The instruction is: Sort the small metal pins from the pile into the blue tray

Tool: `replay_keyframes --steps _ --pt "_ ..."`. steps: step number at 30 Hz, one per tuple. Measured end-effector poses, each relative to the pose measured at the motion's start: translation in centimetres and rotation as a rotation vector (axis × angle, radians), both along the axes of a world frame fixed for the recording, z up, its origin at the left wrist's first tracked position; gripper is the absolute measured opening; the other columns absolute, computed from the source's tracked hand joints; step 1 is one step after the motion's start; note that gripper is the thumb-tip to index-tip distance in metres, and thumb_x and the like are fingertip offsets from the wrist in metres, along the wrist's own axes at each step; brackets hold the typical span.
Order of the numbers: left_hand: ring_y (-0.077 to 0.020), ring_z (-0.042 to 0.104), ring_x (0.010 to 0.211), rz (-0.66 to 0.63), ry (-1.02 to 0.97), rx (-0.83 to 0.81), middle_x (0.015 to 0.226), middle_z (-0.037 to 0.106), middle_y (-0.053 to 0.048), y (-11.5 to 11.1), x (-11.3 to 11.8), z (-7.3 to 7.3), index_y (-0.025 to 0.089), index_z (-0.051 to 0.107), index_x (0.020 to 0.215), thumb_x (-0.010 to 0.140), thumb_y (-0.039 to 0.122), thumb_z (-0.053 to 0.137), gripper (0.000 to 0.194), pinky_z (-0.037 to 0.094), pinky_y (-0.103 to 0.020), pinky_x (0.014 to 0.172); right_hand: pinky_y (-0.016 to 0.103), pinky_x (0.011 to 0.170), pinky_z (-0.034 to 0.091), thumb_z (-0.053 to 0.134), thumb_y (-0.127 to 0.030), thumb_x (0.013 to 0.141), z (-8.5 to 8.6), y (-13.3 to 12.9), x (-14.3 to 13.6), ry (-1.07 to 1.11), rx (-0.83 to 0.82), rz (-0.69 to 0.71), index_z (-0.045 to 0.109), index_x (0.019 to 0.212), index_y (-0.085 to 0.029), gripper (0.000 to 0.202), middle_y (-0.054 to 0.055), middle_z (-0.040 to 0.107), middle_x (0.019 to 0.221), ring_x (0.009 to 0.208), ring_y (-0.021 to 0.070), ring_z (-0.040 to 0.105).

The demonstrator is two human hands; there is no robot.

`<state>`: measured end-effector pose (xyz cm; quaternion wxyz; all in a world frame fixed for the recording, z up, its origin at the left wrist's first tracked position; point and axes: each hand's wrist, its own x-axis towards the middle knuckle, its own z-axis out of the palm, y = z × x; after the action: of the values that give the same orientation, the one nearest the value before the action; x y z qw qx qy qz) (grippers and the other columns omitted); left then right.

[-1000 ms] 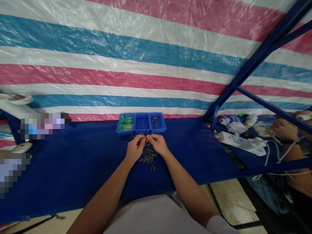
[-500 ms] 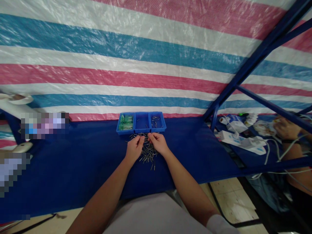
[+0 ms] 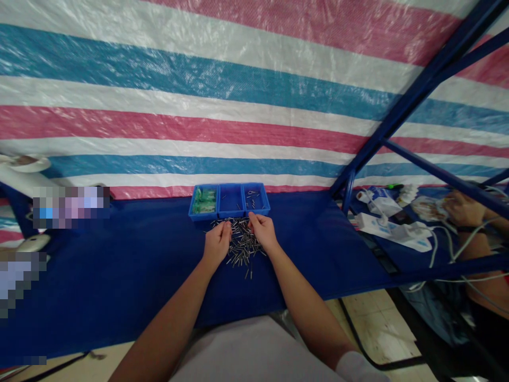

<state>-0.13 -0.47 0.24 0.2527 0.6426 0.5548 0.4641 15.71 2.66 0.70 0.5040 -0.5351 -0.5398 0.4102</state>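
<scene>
A loose pile of small, thin metal pins or bits point(image 3: 242, 250) lies on the blue tabletop in front of me. My left hand point(image 3: 217, 241) is at the pile's left edge, fingers pinched together; anything in them is too small to make out. Over the pile's right edge my right hand point(image 3: 263, 230) is also pinched, its fingertips near the front wall of a blue three-part tray point(image 3: 229, 216). The tray's left compartment has green-tinted clear packets point(image 3: 204, 200). A few loose pieces lie in the middle one, and several pins point(image 3: 253, 201) are in the right one.
A striped plastic sheet point(image 3: 238, 106) hangs behind the blue table point(image 3: 151, 265). To the right stand a blue metal frame point(image 3: 382, 132), a white power strip point(image 3: 409, 237) with cables, and another person's hand point(image 3: 461, 208) by a plastic bag. Blurred-out items are at the left.
My right hand has moved slightly right and up, toward the tray's right compartment, so the hands are farther apart. My left hand stays by the pile, still pinched.
</scene>
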Motion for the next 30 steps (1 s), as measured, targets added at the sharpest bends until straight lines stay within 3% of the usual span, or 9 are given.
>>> replay_keyframes --steps 4,7,10,15,21,30 --pt "-0.0105 0.05 0.049 -0.003 0.0 0.004 0.051 0.053 0.003 -0.04 0.01 0.08 0.019 0.051 0.062 0.093 0.043 0.034 0.042 0.038 -0.023 0.054 0.024 0.043 0.033 0.047 -0.063 0.08 -0.3 0.41 0.15 0.03 -0.013 -0.113 0.06 0.057 -0.017 0.053 -0.003 0.046 0.042 0.039 0.0103 0.042" --pt "-0.0104 0.05 0.049 0.0 0.004 0.007 0.051 0.053 0.003 -0.04 0.01 0.1 0.019 0.051 0.062 0.093 0.042 0.034 0.042 0.038 -0.023 0.055 0.023 0.043 0.036 0.049 -0.061 0.081 -0.36 0.73 0.06 0.155 -0.002 -0.1 0.068 0.086 -0.015 0.05 0.0 0.058 0.055 0.044 0.0113 0.049" --pt "-0.0105 0.051 0.05 -0.002 0.006 0.008 0.051 0.053 0.003 -0.02 0.0 0.1 0.019 0.051 0.062 0.093 0.041 0.034 0.042 0.038 -0.023 0.056 0.023 0.046 0.04 0.05 -0.054 0.082 -0.35 0.78 -0.1 0.205 0.029 -0.052 0.064 0.108 -0.015 0.049 0.002 0.064 0.068 0.049 0.0118 0.054" --pt "-0.0103 0.051 0.05 0.0 0.011 0.01 0.051 0.053 0.003 -0.04 -0.02 0.11 0.019 0.051 0.061 0.093 0.041 0.035 0.041 0.037 -0.023 0.055 0.028 0.062 0.047 0.055 -0.035 0.083 -0.71 0.37 0.04 -0.133 0.117 -0.028 0.069 0.087 -0.018 0.023 0.003 0.067 0.072 0.063 0.0151 0.059" --pt "-0.01 0.05 0.05 0.004 0.019 0.003 0.051 0.052 0.003 -0.11 -0.03 0.18 0.018 0.051 0.063 0.093 0.04 0.035 0.041 0.037 -0.022 0.055 0.034 0.077 0.046 0.067 -0.022 0.074 -0.91 0.0 0.31 -0.557 0.245 0.123 0.07 0.09 -0.019 0.017 0.006 0.067 0.083 0.08 0.0193 0.058" --pt "-0.0101 0.05 0.051 -0.001 0.013 -0.014 0.053 0.053 0.003 -0.1 0.04 0.21 0.018 0.051 0.063 0.093 0.041 0.035 0.041 0.037 -0.022 0.056 0.03 0.077 0.049 0.066 -0.01 0.071 -0.77 -0.09 0.04 -0.509 0.199 0.2 0.068 0.096 -0.017 0.027 0.005 0.068 0.086 0.08 0.0173 0.062"
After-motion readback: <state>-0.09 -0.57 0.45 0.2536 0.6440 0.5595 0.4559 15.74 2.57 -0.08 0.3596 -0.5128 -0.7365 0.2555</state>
